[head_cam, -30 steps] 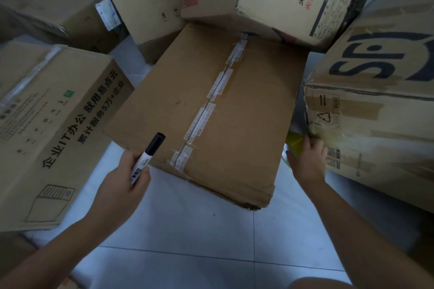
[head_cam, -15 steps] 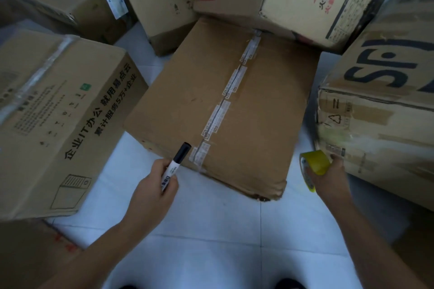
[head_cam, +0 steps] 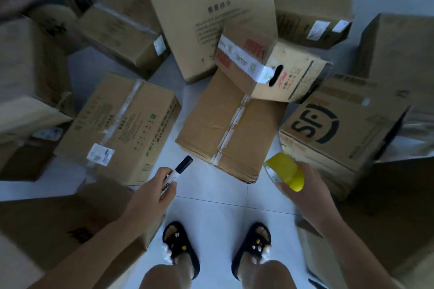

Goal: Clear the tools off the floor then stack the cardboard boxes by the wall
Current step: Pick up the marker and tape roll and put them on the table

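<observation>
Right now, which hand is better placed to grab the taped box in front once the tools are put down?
Probably the left hand: its marker tip sits just off the taped box near corner. The right hand, holding the tape roll, is beside the SF box.

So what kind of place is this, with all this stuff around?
Probably a storeroom or a room mid-move. Sealed cardboard boxes with shipping labels crowd a pale tiled floor, and the person holds a marker in the left hand and yellow tape in the right hand.

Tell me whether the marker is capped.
Capped: the marker in the left hand shows its black cap on the upper end, no tip exposed.
</observation>
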`<action>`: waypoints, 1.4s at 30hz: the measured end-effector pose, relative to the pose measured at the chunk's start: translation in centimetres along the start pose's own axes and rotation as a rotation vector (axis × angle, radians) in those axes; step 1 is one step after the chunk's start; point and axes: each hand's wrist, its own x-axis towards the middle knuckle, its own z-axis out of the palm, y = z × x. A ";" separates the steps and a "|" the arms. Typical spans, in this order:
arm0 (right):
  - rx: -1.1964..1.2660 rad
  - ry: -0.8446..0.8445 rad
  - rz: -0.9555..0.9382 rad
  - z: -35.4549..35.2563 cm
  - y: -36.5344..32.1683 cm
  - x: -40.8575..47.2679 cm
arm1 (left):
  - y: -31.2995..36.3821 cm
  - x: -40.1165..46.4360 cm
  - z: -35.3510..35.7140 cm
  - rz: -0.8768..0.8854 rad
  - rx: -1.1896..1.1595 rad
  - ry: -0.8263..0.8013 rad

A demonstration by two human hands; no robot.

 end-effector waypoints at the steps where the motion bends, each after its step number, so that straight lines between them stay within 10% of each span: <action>1: 0.012 -0.024 -0.019 -2.1 -1.9 -2.2 | 1.9 -1.9 -1.9 0.007 -0.016 -0.003; 12: 0.225 0.123 -0.016 -15.4 -12.0 -23.1 | 15.4 -19.3 -12.6 0.021 -0.285 0.062; 27: 0.583 0.862 0.506 -0.5 -13.3 -46.0 | 14.6 -24.0 -14.2 0.461 -0.081 -0.332; 42: 0.538 1.559 1.027 9.4 -8.4 -71.5 | 20.0 -41.1 0.2 0.967 0.065 -0.825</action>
